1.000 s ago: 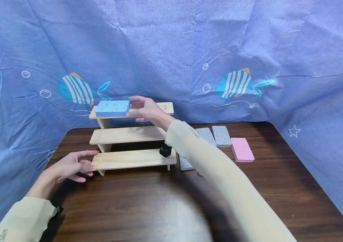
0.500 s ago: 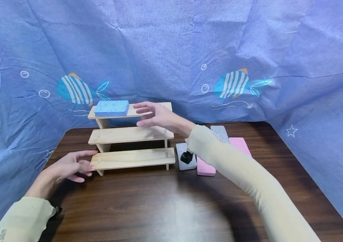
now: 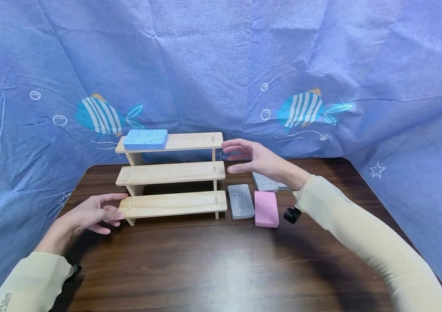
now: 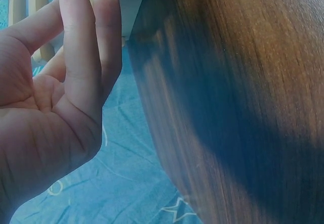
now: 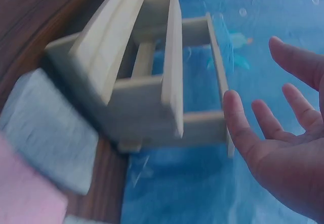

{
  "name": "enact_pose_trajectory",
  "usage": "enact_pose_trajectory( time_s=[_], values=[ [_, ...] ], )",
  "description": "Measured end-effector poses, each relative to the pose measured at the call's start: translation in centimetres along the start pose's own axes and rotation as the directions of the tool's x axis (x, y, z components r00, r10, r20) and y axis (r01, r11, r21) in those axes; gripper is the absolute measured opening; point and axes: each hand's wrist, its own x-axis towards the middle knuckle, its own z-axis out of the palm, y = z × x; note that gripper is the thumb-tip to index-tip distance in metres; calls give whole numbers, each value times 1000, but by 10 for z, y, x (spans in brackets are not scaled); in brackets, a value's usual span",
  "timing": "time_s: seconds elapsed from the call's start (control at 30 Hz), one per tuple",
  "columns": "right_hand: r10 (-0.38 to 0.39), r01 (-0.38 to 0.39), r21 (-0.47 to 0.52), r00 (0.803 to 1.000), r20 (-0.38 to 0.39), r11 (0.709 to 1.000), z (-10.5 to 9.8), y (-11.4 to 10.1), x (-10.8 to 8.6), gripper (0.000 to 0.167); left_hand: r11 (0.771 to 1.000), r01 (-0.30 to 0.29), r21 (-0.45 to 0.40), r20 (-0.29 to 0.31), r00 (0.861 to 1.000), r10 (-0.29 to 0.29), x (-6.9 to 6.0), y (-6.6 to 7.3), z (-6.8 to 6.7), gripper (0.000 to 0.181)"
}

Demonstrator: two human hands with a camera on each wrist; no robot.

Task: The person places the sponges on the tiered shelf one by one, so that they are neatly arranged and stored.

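Observation:
A three-tier wooden shelf (image 3: 172, 172) stands at the back left of the table, with a blue sponge (image 3: 145, 139) lying at the left end of its top board. My left hand (image 3: 90, 215) rests its fingertips at the left end of the lowest board, fingers loosely bent. In the air just right of the upper boards is my right hand (image 3: 261, 159), fingers spread and holding nothing. The right wrist view shows that hand (image 5: 283, 148) beside the shelf (image 5: 136, 100). Below it lie a grey sponge (image 3: 241, 202) and a pink sponge (image 3: 266, 209).
Another grey sponge (image 3: 264, 182) lies behind the pink one, with a further grey piece partly hidden by the right arm. A blue curtain (image 3: 205, 65) with fish prints hangs behind the brown table (image 3: 190, 268).
My right hand has moved away from the blue sponge, rightward past the end of the shelf, with nothing in it. The blue sponge and my left hand have stayed in place.

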Motion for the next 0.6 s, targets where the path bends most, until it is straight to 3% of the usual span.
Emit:
enact_pose_trajectory(
  time_s=[0.17, 0.33, 0.6],
  values=[
    [44, -46, -28, 997, -56, 999, -24, 21, -32, 69, 1000, -6, 3, 3, 1000, 6, -1, 0, -1, 83],
    [89, -86, 31, 988, -130, 996, -44, 44, -61, 69, 1000, -8, 7, 5, 1000, 8, -1, 1, -2, 84],
    [128, -115, 70, 968, -214, 991, -61, 75, -99, 70, 1000, -1, -6, -1, 1000, 1, -1, -1, 0, 84]
  ],
)
